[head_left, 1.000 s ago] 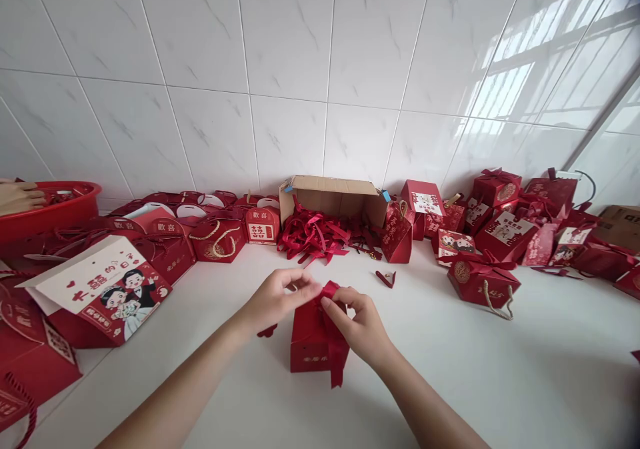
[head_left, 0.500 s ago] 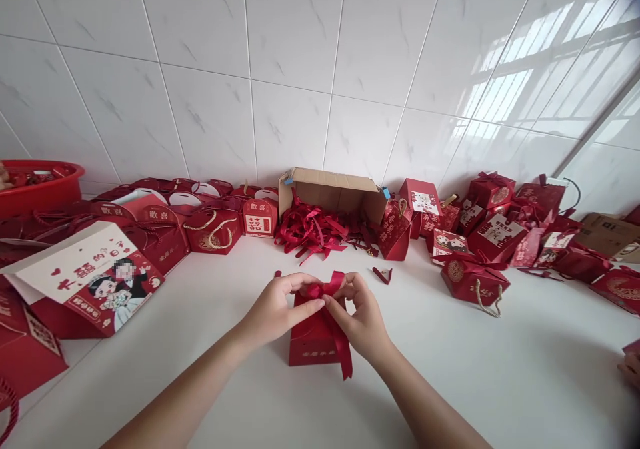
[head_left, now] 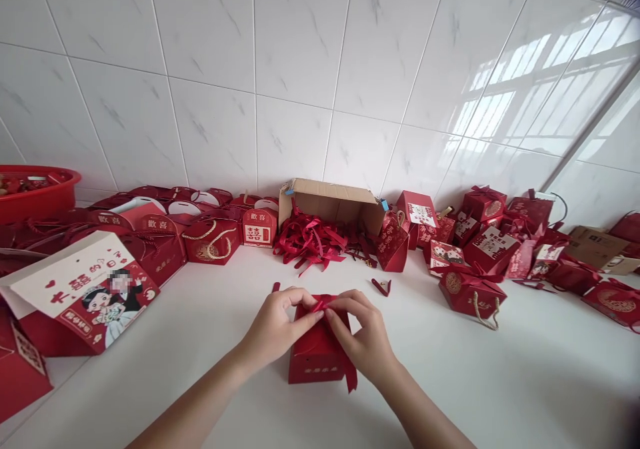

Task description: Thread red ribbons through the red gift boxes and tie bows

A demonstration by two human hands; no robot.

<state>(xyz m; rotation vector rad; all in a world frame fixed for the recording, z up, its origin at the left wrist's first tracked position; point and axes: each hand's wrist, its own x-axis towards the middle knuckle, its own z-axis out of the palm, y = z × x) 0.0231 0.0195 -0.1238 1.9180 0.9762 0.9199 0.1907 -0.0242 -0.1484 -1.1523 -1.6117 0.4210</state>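
A small red gift box (head_left: 316, 362) with gold lettering on its front stands upright on the white table, between my hands. Across its top lies a red ribbon (head_left: 351, 377), one tail hanging down the right front corner. My left hand (head_left: 280, 319) pinches the ribbon between thumb and forefinger above the box top. From the other side, my right hand (head_left: 357, 322) also pinches the ribbon, thumb tip close to the left one. Fingers partly cover the knot or loop, so its shape is hard to make out.
Behind the box, a cardboard carton (head_left: 333, 195) lies with a heap of red ribbons (head_left: 310, 239) spilling out. Several red gift boxes (head_left: 473, 292) line the right; more, including a white-lidded box (head_left: 95, 289), crowd the left. A red basin (head_left: 40, 192) sits far left.
The ribbon loop that stood up between my fingers is now lower and flatter. My hands stay at the box top. The view has tilted slightly upward, and a hand at the right edge is gone.
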